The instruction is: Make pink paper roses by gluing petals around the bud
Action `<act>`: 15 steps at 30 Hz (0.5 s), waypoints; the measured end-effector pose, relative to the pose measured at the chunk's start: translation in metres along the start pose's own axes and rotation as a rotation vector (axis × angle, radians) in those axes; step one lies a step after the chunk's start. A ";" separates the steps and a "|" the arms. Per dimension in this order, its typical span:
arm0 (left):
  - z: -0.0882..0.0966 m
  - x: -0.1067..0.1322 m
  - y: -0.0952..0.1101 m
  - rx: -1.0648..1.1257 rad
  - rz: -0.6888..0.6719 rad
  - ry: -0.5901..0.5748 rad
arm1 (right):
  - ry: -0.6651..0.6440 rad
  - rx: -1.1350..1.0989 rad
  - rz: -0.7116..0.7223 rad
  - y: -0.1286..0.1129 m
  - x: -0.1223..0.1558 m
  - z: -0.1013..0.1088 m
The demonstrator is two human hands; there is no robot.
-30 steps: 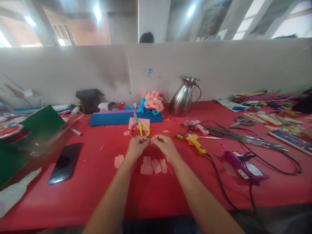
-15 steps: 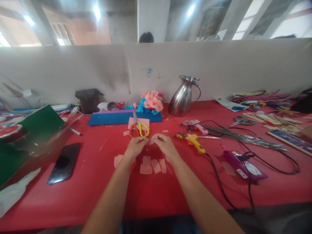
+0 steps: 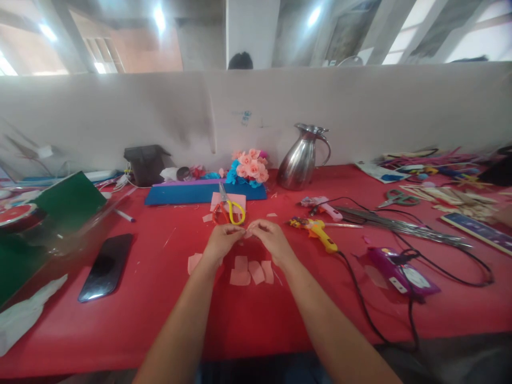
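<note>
Right hand [image 3: 271, 239]: I see its thumb and finger pinching a small pink piece [image 3: 248, 232], over the middle of the red counter [image 3: 248, 330].
Left hand [image 3: 224, 240]: its fingertips are drawn together and reach this same piece; whether they grip it, I cannot tell.
Cut pink pieces [image 3: 240, 273]: these lie nearer to the person; one is partly hidden by the left forearm [image 3: 180, 314].
Scissors [image 3: 240, 216]: just beyond the left hand, upon a pink sheet [image 3: 216, 199], standing between the hands and the blue board [image 3: 184, 196].
Flowers [image 3: 252, 169]: at the board's right end, near the steel jug [image 3: 296, 166].
Right side: yellow glue gun [image 3: 328, 242], pink glue gun [image 3: 331, 211], purple extension box [image 3: 402, 272], and a black cable [image 3: 357, 293] curving nearby.
Left side: dark phone [image 3: 106, 266], green board [image 3: 72, 200].
</note>
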State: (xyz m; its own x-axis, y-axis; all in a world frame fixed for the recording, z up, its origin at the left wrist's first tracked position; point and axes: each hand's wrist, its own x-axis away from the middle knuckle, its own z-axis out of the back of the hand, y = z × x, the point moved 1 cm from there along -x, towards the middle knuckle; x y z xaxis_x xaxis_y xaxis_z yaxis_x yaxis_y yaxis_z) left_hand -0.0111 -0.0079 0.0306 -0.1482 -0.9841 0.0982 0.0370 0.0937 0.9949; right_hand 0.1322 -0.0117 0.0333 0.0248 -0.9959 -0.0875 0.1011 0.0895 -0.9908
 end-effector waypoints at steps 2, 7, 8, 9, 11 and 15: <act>-0.001 -0.001 0.001 -0.089 -0.102 0.037 | 0.008 -0.006 -0.001 0.002 0.000 0.000; -0.001 0.000 0.001 -0.081 -0.067 -0.038 | 0.016 -0.013 0.002 0.004 -0.001 0.000; -0.001 0.000 0.000 -0.049 -0.022 -0.070 | 0.012 -0.015 0.006 0.003 0.000 0.000; 0.000 0.000 0.000 -0.021 0.015 -0.095 | 0.002 -0.015 0.008 0.002 0.000 0.001; 0.002 0.000 -0.002 0.022 0.063 -0.134 | -0.028 -0.014 0.010 0.000 0.000 0.001; 0.008 -0.001 -0.005 0.033 0.099 -0.187 | -0.075 -0.004 -0.005 -0.003 0.001 0.002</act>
State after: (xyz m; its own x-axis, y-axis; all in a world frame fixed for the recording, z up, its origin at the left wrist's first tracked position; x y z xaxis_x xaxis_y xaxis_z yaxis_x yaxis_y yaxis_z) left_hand -0.0190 -0.0059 0.0261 -0.3266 -0.9247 0.1953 0.0286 0.1969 0.9800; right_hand 0.1334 -0.0130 0.0364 0.0988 -0.9923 -0.0744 0.0970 0.0840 -0.9917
